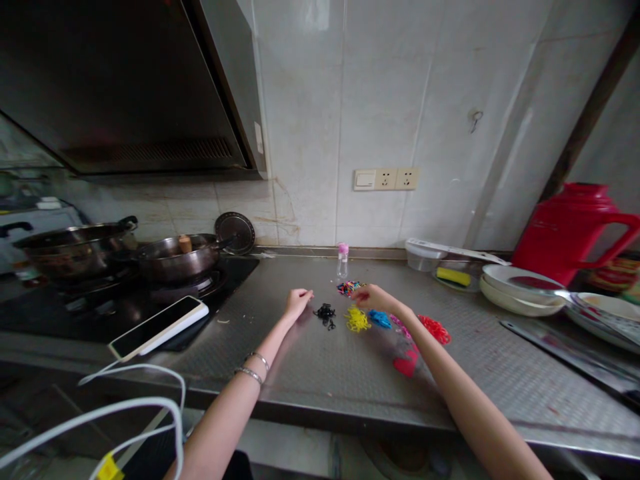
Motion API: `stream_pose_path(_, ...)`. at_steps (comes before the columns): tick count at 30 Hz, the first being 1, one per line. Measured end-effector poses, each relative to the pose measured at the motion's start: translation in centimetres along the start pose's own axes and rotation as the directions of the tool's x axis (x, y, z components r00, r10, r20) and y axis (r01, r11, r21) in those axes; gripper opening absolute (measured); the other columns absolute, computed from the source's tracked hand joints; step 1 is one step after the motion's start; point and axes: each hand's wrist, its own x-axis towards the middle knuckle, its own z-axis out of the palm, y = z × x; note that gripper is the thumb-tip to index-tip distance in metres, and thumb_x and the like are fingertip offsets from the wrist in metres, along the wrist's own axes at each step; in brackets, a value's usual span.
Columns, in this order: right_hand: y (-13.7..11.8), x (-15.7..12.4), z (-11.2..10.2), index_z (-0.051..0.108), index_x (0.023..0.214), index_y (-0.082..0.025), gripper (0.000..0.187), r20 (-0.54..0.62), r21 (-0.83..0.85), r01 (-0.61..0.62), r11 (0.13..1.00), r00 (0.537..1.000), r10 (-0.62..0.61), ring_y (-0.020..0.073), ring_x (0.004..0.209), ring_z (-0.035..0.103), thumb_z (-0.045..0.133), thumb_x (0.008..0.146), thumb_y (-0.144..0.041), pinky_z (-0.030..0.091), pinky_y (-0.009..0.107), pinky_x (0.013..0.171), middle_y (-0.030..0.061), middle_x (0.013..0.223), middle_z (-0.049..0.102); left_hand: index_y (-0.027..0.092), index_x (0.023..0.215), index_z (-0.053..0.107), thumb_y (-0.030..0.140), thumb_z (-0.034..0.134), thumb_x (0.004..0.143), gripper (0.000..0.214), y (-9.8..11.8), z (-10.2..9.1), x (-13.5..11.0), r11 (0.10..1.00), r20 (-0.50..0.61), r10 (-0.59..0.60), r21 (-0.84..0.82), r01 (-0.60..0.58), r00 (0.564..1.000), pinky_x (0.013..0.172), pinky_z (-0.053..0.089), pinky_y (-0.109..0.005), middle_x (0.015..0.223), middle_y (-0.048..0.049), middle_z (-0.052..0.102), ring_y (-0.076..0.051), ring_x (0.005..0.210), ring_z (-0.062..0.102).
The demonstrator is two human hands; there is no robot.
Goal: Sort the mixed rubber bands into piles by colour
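Note:
My left hand (299,304) is closed at the left of a pile of black rubber bands (325,313), fingertips together; whatever they hold is too small to make out. Over the right edge of a mixed-colour pile of small bands (348,288) is my right hand (369,297), its fingers bent down and pinched, their tips partly hidden. Below it lie yellow rubber bands (357,319) and blue ones (380,319). Pink bands (399,325) and red bands (434,329) lie farther right, the pink partly behind my right forearm. A clear little bottle with a pink cap (343,261) stands behind the mixed pile.
Left is a stove with a pan (175,259) and a wok (75,250); a white-edged device (157,327) with a cable lies at its edge. Right stand stacked bowls (520,290), a red thermos jug (565,230), a plastic tub (423,257) and a knife (565,353).

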Motion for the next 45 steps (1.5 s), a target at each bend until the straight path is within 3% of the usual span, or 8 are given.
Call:
stream_pose_path(5,0.1,-0.9,-1.2,0.069,0.081,-0.015,0.027,-0.092,-0.003,-0.017,1.000,0.996,0.016,0.0119,0.059,0.054,0.049,0.068,-0.026,0.040,0.021,0.056,0.0007,0.066,0.065,0.010,0.065,0.065,0.038,0.047,0.072,0.034,1.0,0.0,-0.2,0.999,-0.040,-0.014,-0.044,0.013,0.999,0.058,0.037,-0.023,0.062,-0.0057,0.063,-0.014,0.061,0.055)
stream_pose_path(10,1.4,-1.6,-2.6,0.067,0.083,-0.012,0.032,-0.334,0.012,-0.109,0.994,0.936,0.107,0.0134,0.058,0.055,0.045,0.073,-0.034,0.040,0.021,0.053,0.0039,0.066,0.065,0.010,0.068,0.066,0.032,0.053,0.069,0.026,2.6,0.8,0.4,0.999,-0.074,0.001,0.036,0.002,0.997,0.060,0.039,-0.023,0.069,-0.0073,0.066,-0.015,0.066,0.058)
stream_pose_path(14,2.6,-1.9,-2.8,0.066,0.081,-0.015,0.031,-0.427,-0.029,-0.160,0.987,0.894,0.132,0.0150,0.061,0.058,0.044,0.075,-0.035,0.041,0.021,0.055,0.0053,0.067,0.066,0.011,0.073,0.068,0.025,0.055,0.068,0.019,4.3,3.3,1.2,0.989,0.071,0.093,0.108,-0.100,0.993,0.063,0.041,-0.023,0.073,-0.0070,0.067,-0.014,0.068,0.059)
stream_pose_path(20,2.9,-2.3,-2.5,0.067,0.080,-0.020,0.027,-0.441,-0.144,-0.251,0.957,0.882,0.165,0.0151,0.065,0.059,0.045,0.075,-0.035,0.041,0.021,0.059,0.0047,0.071,0.067,0.013,0.074,0.069,0.024,0.056,0.069,0.018,6.9,8.0,1.5,0.909,0.280,0.214,0.295,-0.296,0.936,0.064,0.042,-0.023,0.073,-0.0064,0.067,-0.013,0.065,0.058)
stream_pose_path(23,2.8,-2.4,-2.4,0.068,0.081,-0.021,0.026,-0.437,-0.169,-0.269,0.948,0.883,0.173,0.0146,0.065,0.059,0.045,0.076,-0.034,0.040,0.020,0.058,0.0043,0.072,0.067,0.015,0.075,0.069,0.027,0.057,0.070,0.019,7.8,9.6,1.5,0.858,0.326,0.235,0.374,-0.353,0.916,0.065,0.042,-0.024,0.074,-0.0068,0.068,-0.014,0.065,0.058)
stream_pose_path(27,2.7,-2.5,-2.3,0.068,0.082,-0.022,0.026,-0.438,-0.192,-0.294,0.936,0.879,0.186,0.0144,0.067,0.059,0.045,0.076,-0.033,0.038,0.019,0.058,0.0043,0.075,0.068,0.015,0.078,0.069,0.028,0.060,0.067,0.019,8.2,10.9,1.7,0.799,0.336,0.199,0.489,-0.350,0.921,0.065,0.043,-0.025,0.077,-0.0091,0.067,-0.017,0.070,0.059)
stream_pose_path(34,2.8,-2.5,-2.3,0.067,0.084,-0.022,0.027,-0.431,-0.203,-0.322,0.925,0.877,0.211,0.0136,0.068,0.059,0.045,0.075,-0.034,0.037,0.018,0.056,0.0038,0.079,0.068,0.014,0.076,0.069,0.030,0.056,0.073,0.021,7.7,11.1,2.1,0.789,0.318,0.162,0.527,-0.316,0.934,0.065,0.042,-0.025,0.077,-0.0107,0.067,-0.017,0.069,0.058)
stream_pose_path(45,2.4,-2.7,-2.3,0.068,0.079,-0.022,0.024,-0.417,-0.231,-0.315,0.921,0.887,0.198,0.0129,0.064,0.058,0.046,0.075,-0.031,0.035,0.018,0.055,0.0035,0.074,0.067,0.013,0.072,0.071,0.031,0.058,0.072,0.022,7.0,9.0,2.8,0.946,0.243,0.181,0.222,-0.236,0.953,0.060,0.038,-0.022,0.074,-0.0067,0.068,-0.014,0.064,0.058)
